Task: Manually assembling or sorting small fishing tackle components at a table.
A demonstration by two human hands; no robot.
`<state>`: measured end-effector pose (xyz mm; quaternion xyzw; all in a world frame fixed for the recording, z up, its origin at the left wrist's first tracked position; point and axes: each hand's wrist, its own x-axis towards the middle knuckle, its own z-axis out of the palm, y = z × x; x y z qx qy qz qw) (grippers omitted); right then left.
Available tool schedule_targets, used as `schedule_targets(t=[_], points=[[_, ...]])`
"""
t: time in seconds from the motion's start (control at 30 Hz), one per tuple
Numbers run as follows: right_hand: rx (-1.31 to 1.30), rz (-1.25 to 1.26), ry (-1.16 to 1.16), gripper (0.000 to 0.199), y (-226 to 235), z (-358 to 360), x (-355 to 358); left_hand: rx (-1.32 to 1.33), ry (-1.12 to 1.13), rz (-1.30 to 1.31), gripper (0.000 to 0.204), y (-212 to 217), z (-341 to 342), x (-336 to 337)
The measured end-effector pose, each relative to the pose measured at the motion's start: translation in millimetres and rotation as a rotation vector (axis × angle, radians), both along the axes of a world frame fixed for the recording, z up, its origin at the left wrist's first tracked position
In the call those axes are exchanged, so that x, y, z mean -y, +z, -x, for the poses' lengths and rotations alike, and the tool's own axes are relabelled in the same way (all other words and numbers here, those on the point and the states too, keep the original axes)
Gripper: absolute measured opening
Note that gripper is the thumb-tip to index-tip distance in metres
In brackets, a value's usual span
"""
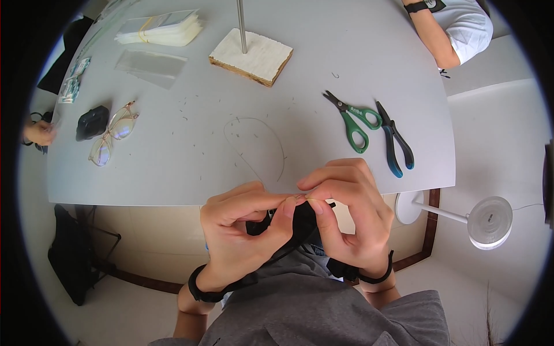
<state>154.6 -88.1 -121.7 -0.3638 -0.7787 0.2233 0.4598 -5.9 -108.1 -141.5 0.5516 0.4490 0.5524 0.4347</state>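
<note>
My left hand (245, 222) and my right hand (352, 210) meet just off the table's near edge, each closed in a thumb-and-finger pinch. Between the fingertips runs a thin line (283, 151), which loops out over the table in front of the hands. A tiny dark piece sits at the pinch, too small to make out. To the right of the loop lie green-handled scissors (353, 120), tips pointing away, and beside them pliers (395, 138) with dark blue handles. Farther back is a small hook (335, 75), apart from both hands.
A white-topped block (254, 57) carries an upright metal rod (242, 26). Clear plastic sleeves (158, 29), eyeglasses (112, 134) and a black case (92, 123) lie leftward. Short line clippings are scattered mid-table. Other people's arms (435, 40) show at the sides; a fan (489, 222) stands right.
</note>
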Motion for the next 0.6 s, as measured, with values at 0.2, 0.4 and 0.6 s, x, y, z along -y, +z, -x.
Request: schedule_targets(t=[0.2,0.4,0.6], points=[[0.027,-0.024,0.004,0.023,0.2,-0.9,-0.2,-0.046,-0.006,-0.023,0.023,0.4,0.7,-0.2],[0.035,-0.033,0.012,0.022,-1.6,-1.6,-1.7,-0.051,-0.003,0.008,0.023,1.2,0.3,0.7],[0.031,-0.029,0.018,0.023,-1.2,-1.4,-2.2,-0.045,0.000,0.000,0.023,0.7,-0.6,0.5]])
